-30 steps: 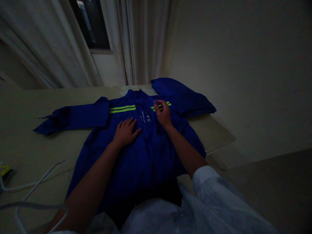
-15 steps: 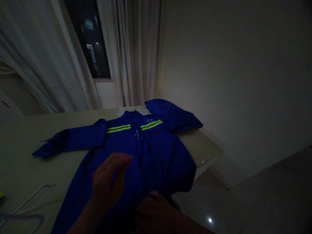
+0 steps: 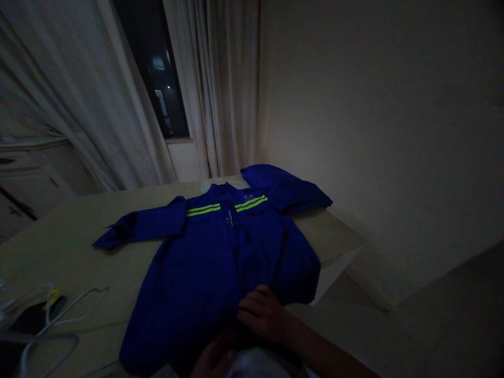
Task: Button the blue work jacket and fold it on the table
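No text can be read. The blue work jacket (image 3: 220,252) carries small pale marks on its chest, just above the right-hand neon stripe (image 3: 251,202) (perhaps a logo), but they are too dim and blurred to make out.

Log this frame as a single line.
right hand: on blue jacket hem | left hand: at hem, grip unclear | jacket: flat on table

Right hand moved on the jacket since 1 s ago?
Yes. The right hand moved from the jacket's yellow stripes down to its near hem.
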`<state>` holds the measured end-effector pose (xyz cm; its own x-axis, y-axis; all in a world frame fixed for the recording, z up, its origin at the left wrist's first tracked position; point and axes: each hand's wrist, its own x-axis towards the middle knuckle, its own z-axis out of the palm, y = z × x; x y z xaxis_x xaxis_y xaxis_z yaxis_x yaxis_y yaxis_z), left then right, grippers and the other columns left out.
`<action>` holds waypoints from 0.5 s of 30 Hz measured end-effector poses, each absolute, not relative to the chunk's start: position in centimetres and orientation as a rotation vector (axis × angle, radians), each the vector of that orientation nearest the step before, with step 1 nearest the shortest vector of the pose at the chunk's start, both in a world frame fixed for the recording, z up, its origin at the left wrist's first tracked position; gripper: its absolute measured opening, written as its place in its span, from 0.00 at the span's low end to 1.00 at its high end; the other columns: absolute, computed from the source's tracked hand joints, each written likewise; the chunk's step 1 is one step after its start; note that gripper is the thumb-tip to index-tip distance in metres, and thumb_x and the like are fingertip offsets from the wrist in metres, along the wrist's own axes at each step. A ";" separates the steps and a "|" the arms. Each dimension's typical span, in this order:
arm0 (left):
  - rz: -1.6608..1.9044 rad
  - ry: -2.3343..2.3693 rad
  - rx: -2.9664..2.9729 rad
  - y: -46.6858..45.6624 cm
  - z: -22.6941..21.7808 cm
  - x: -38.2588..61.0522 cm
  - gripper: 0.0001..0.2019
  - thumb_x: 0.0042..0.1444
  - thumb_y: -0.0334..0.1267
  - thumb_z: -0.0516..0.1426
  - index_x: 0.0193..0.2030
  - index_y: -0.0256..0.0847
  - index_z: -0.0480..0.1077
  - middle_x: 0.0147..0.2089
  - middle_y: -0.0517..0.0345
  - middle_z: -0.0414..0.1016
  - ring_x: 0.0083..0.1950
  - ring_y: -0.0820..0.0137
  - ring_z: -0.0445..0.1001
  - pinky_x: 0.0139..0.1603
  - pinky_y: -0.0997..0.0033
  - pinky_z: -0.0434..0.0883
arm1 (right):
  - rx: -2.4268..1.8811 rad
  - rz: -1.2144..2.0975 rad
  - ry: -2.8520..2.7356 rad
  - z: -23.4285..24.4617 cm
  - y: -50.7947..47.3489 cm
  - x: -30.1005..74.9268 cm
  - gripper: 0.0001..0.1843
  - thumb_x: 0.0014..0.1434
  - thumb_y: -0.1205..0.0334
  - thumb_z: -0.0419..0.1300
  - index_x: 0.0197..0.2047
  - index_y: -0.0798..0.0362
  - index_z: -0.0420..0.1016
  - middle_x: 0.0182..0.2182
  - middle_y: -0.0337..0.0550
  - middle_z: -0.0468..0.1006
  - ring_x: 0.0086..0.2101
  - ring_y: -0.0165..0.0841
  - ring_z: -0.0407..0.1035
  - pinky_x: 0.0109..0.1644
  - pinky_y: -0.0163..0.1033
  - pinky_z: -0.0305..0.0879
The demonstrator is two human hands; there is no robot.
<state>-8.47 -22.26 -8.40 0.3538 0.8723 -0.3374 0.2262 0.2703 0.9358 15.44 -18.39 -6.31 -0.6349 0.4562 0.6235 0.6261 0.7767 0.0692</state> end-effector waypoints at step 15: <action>0.617 1.198 1.293 -23.6 -6.8 -6.2 0.15 0.67 0.46 0.61 0.58 0.49 0.73 0.62 0.50 0.74 0.58 0.61 0.75 0.55 0.56 0.77 | -0.874 -0.349 -2.362 -5.3 -19.2 16.4 0.06 0.72 0.59 0.61 0.43 0.49 0.78 0.47 0.41 0.83 0.45 0.33 0.73 0.54 0.45 0.62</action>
